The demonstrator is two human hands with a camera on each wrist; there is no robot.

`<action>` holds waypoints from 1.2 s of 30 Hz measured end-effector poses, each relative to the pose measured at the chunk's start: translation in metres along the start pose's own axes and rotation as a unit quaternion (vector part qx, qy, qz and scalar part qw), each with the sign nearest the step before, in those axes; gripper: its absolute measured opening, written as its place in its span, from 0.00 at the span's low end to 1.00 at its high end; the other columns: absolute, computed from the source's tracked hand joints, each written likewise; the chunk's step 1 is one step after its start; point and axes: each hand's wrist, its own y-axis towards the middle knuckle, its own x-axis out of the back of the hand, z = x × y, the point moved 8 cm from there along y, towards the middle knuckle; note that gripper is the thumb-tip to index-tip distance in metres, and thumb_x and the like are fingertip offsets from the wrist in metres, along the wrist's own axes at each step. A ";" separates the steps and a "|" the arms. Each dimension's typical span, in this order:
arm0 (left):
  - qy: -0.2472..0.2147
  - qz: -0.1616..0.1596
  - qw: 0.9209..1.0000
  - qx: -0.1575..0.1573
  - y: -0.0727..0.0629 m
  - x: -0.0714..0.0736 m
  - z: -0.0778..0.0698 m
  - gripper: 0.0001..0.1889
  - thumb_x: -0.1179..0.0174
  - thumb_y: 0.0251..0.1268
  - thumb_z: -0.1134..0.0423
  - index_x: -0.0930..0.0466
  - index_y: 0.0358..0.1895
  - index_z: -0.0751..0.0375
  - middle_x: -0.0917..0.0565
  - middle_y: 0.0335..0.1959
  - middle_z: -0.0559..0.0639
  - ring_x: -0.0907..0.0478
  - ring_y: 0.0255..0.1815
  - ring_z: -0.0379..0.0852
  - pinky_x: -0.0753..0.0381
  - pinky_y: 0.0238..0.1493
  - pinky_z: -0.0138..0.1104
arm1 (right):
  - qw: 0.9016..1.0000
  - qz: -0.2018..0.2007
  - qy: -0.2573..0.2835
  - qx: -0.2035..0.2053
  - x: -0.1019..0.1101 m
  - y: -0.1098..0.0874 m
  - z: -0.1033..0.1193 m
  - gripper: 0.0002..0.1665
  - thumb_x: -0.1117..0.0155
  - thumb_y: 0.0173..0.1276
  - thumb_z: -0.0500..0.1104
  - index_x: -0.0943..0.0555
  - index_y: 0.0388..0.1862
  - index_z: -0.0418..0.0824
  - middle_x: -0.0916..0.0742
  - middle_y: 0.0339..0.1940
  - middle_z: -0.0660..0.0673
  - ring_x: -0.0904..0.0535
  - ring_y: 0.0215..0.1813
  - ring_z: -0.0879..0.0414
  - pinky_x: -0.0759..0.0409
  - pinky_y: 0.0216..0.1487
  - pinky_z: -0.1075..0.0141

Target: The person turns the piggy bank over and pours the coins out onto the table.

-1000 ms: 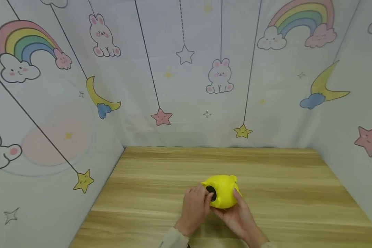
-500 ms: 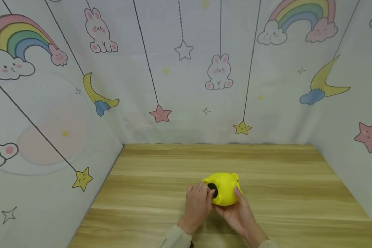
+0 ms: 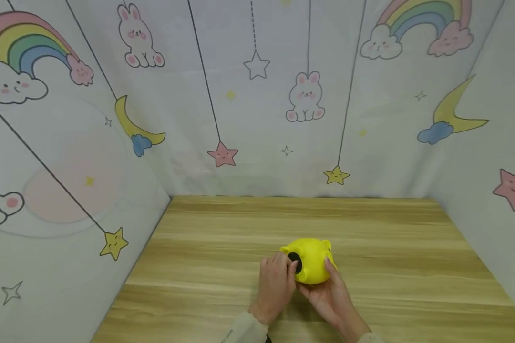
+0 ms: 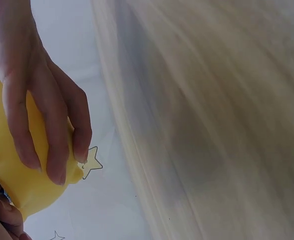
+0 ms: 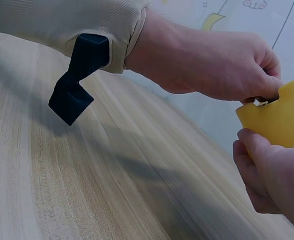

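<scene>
A rounded yellow piggy bank (image 3: 314,259), with small nubs and a black round plug (image 3: 298,265) facing left, is held above the table. My right hand (image 3: 332,297) grips its body from below and the right, thumb on the near side; in the left wrist view the fingers (image 4: 54,125) wrap its far side. My left hand (image 3: 275,286) has its fingers curled at the plug, with thumb and fingertips pinching at its edge. The fingertips hide part of the plug; in the right wrist view this pinch at the piggy bank (image 5: 281,117) is mostly covered.
Below the hands spreads a wood-grain table (image 3: 197,267). Pale cloth walls (image 3: 262,124) printed with rabbits, stars and rainbows enclose its back and both sides. A black strap (image 5: 79,80) hangs from the left sleeve (image 5: 107,30).
The head view has tilted down slightly, so the walls sit higher in frame. Both hands keep nearly the same hold on the piggy bank and plug.
</scene>
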 end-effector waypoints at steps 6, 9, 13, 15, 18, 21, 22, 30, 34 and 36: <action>-0.026 -0.015 0.999 0.026 -0.001 0.001 0.003 0.13 0.39 0.69 0.64 0.32 0.27 0.54 0.35 0.20 0.39 0.37 0.22 0.34 0.41 0.31 0.30 | 1.000 -0.011 0.003 0.002 0.002 0.000 -0.003 0.27 0.63 0.82 0.58 0.52 0.71 0.50 0.32 0.65 0.42 0.28 0.64 0.49 0.40 0.72 0.52; -0.030 -0.019 0.999 0.030 -0.001 0.003 0.005 0.13 0.39 0.70 0.63 0.31 0.27 0.53 0.34 0.20 0.38 0.37 0.22 0.33 0.41 0.30 0.29 | 1.000 -0.007 -0.004 0.006 0.002 0.001 -0.003 0.27 0.63 0.82 0.59 0.51 0.71 0.51 0.32 0.66 0.42 0.29 0.66 0.49 0.41 0.72 0.50; 0.000 0.003 1.000 0.021 -0.001 0.001 0.005 0.10 0.41 0.71 0.61 0.28 0.29 0.51 0.30 0.23 0.39 0.32 0.24 0.35 0.41 0.31 0.30 | 0.999 -0.007 -0.033 0.008 0.004 0.001 -0.001 0.29 0.64 0.80 0.62 0.51 0.71 0.52 0.32 0.66 0.43 0.28 0.66 0.48 0.39 0.71 0.46; 0.025 0.019 0.999 0.008 -0.002 -0.001 0.004 0.08 0.42 0.70 0.61 0.27 0.30 0.51 0.26 0.26 0.41 0.28 0.27 0.37 0.40 0.32 0.31 | 0.999 -0.009 -0.041 0.007 0.005 0.001 0.000 0.30 0.64 0.80 0.64 0.51 0.71 0.53 0.31 0.66 0.44 0.28 0.65 0.47 0.38 0.70 0.45; 0.055 0.035 0.998 -0.013 -0.002 -0.003 0.001 0.07 0.41 0.68 0.61 0.26 0.31 0.52 0.24 0.29 0.42 0.25 0.30 0.40 0.40 0.32 0.33 | 0.999 -0.003 -0.035 0.006 0.005 0.000 0.001 0.30 0.65 0.79 0.65 0.51 0.72 0.54 0.31 0.66 0.44 0.29 0.66 0.47 0.39 0.70 0.44; 0.065 0.032 0.997 -0.031 -0.003 -0.001 -0.002 0.06 0.39 0.67 0.62 0.25 0.31 0.53 0.23 0.30 0.43 0.25 0.31 0.41 0.40 0.32 0.33 | 1.000 0.004 -0.015 0.001 0.004 0.001 0.001 0.31 0.65 0.79 0.66 0.51 0.72 0.55 0.32 0.67 0.43 0.30 0.67 0.45 0.41 0.70 0.41; 0.066 0.030 0.997 -0.035 -0.003 -0.001 -0.003 0.06 0.39 0.67 0.62 0.25 0.31 0.53 0.23 0.30 0.43 0.25 0.31 0.41 0.40 0.32 0.33 | 1.000 0.006 -0.012 0.000 0.004 0.001 0.001 0.32 0.65 0.78 0.67 0.52 0.73 0.55 0.32 0.67 0.43 0.30 0.67 0.45 0.41 0.70 0.41; 0.064 0.029 0.996 -0.050 -0.002 0.000 -0.007 0.06 0.39 0.67 0.62 0.25 0.31 0.52 0.24 0.29 0.42 0.26 0.29 0.41 0.39 0.33 0.34 | 1.000 -0.002 -0.018 0.005 0.004 0.000 0.006 0.33 0.64 0.78 0.67 0.54 0.74 0.57 0.35 0.68 0.42 0.29 0.67 0.45 0.39 0.69 0.41; 0.060 0.026 0.996 -0.051 -0.001 0.000 -0.007 0.07 0.38 0.66 0.63 0.26 0.30 0.52 0.25 0.28 0.42 0.26 0.29 0.40 0.38 0.34 0.35 | 1.000 -0.005 -0.017 0.006 0.005 0.000 0.009 0.31 0.64 0.79 0.67 0.52 0.73 0.57 0.33 0.67 0.42 0.28 0.66 0.45 0.38 0.69 0.42; 0.052 0.027 0.997 -0.046 -0.001 0.000 -0.005 0.08 0.38 0.65 0.63 0.26 0.29 0.51 0.25 0.27 0.41 0.27 0.28 0.40 0.37 0.34 0.35 | 1.000 -0.011 -0.022 0.007 0.006 0.000 0.011 0.31 0.65 0.79 0.66 0.51 0.72 0.56 0.33 0.67 0.41 0.28 0.65 0.44 0.38 0.68 0.42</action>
